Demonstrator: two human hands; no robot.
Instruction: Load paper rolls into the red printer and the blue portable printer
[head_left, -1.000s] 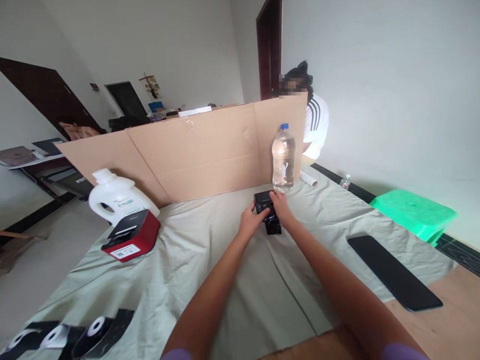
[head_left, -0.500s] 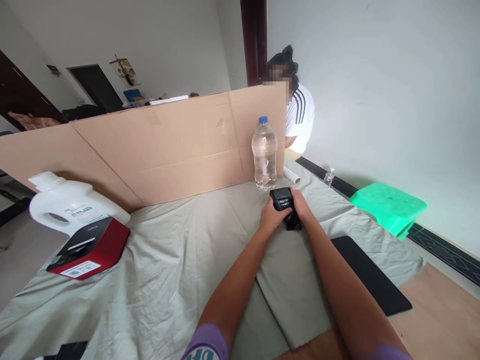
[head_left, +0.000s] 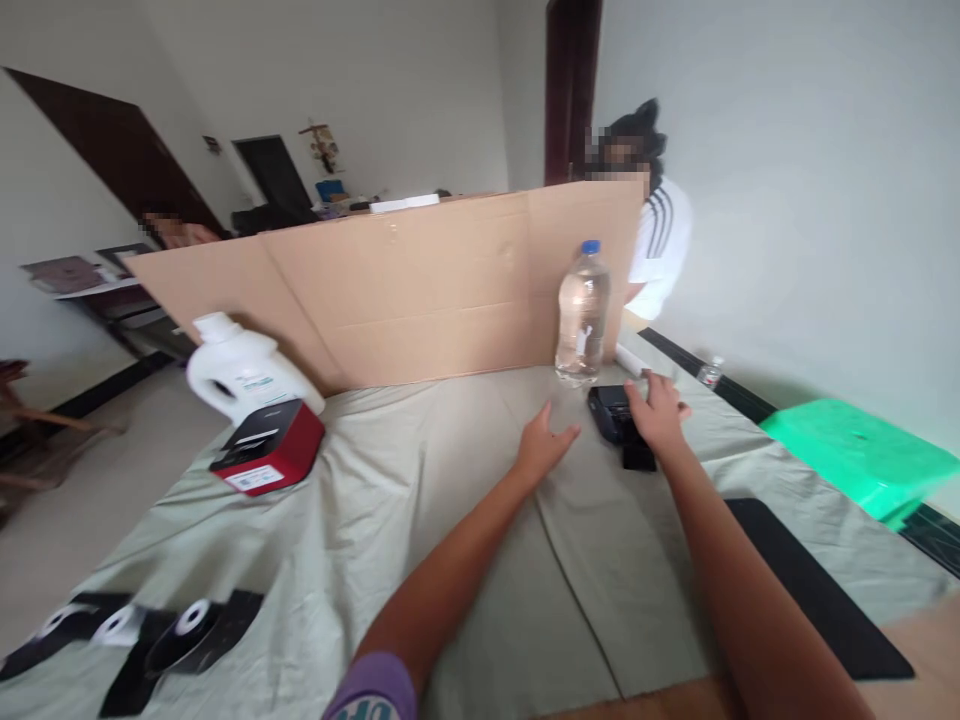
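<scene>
My left hand [head_left: 546,447] is open above the cloth, thumb and fingers apart, holding nothing. Just right of it lies a small black device like a portable printer [head_left: 609,410], with a black flap or strip [head_left: 639,458] at its near end. My right hand [head_left: 660,412] is at the device's right side with its fingers spread; whether it still touches the device I cannot tell. Behind the device a large clear water bottle [head_left: 581,318] with a blue cap stands upright, close to a cardboard panel [head_left: 427,300].
A red and black printer [head_left: 274,448] sits at left before a white jug [head_left: 244,368]. Rolls with black strips [head_left: 191,630] lie front left. A black mat [head_left: 817,590] lies right, near a green stool [head_left: 855,450]. A person [head_left: 660,235] sits behind the panel.
Both hands held the black device before; they have come off their grip, the left drawing away to the left and the right opening beside it. The view has swung left.
</scene>
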